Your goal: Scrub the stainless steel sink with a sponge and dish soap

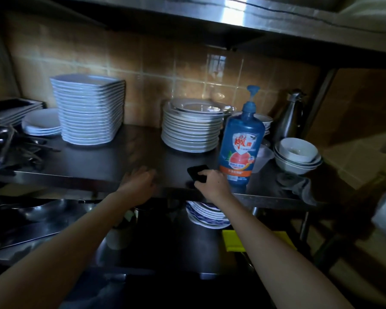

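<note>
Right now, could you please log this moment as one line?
stage: at shelf | left hand: rests on shelf | right hand: grips dark sponge | soap bottle: upright beside right hand

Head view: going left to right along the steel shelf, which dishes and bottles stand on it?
dark trays → low pile of white plates → tall stack of square plates → stack of round plates → dish soap bottle → nested white bowls. The steel jug overlaps the bowls, so it is left out.
</note>
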`<state>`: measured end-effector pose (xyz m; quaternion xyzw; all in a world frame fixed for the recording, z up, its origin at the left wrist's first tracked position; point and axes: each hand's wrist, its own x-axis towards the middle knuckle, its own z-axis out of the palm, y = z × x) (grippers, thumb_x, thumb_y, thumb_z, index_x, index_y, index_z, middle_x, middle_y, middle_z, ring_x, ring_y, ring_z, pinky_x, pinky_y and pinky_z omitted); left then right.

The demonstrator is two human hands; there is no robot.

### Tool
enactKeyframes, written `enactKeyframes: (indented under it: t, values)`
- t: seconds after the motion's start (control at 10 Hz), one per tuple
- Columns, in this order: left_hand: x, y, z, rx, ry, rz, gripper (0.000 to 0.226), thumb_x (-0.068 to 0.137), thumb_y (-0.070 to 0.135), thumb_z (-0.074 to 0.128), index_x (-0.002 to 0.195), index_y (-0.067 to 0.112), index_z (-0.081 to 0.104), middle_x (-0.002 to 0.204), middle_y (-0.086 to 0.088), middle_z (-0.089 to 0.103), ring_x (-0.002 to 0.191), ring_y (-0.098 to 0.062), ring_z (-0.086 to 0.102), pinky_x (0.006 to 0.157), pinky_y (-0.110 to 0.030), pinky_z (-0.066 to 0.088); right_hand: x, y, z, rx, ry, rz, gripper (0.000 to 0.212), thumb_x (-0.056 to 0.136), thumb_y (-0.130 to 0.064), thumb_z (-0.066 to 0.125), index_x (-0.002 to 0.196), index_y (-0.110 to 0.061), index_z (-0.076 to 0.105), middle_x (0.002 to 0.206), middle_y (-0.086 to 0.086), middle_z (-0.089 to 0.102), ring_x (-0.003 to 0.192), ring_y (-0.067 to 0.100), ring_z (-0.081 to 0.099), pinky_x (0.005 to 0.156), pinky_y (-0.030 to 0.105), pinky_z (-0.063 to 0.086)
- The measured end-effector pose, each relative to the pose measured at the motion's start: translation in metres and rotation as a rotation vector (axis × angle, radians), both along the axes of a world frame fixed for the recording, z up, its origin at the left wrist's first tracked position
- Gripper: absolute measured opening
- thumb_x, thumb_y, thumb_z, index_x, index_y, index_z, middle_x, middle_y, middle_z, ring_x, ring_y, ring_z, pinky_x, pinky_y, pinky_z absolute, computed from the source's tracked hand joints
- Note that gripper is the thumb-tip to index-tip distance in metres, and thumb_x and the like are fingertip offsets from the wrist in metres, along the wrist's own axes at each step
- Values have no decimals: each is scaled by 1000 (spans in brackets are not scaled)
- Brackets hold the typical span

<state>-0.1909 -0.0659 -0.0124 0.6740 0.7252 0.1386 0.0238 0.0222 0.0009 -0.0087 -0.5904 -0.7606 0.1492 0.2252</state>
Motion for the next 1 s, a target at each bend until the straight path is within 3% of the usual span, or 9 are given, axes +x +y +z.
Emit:
enactKeyframes:
  t: [0.5, 0.8, 1.0]
  values:
    - [-12, 36, -8, -41, 66, 20, 30, 92, 30, 48, 120, 22, 50, 127, -11, 49, 118, -34, 47, 98, -43, 38, -25, 47, -21, -7, -45, 19, 45, 84, -38, 59, 125, -21, 59, 127, 12, 60, 121, 34, 47, 96, 37, 43]
    - [-6, 34, -9, -41, 78, 10, 28, 92, 30, 48, 117, 20, 50, 124, -11, 53, 113, -34, 52, 96, -43, 41, -16, 35, -17, 41, -25, 23, 52, 84, -51, 58, 128, -24, 57, 128, 13, 56, 122, 34, 46, 92, 39, 46]
    - [6, 27, -5, -4, 125, 17, 28, 91, 32, 49, 115, 19, 49, 122, -11, 53, 113, -35, 51, 92, -43, 40, -3, 14, -7, 145, 39, 22, 42, 85, -41, 59, 124, -25, 60, 123, 10, 59, 117, 32, 50, 93, 38, 47]
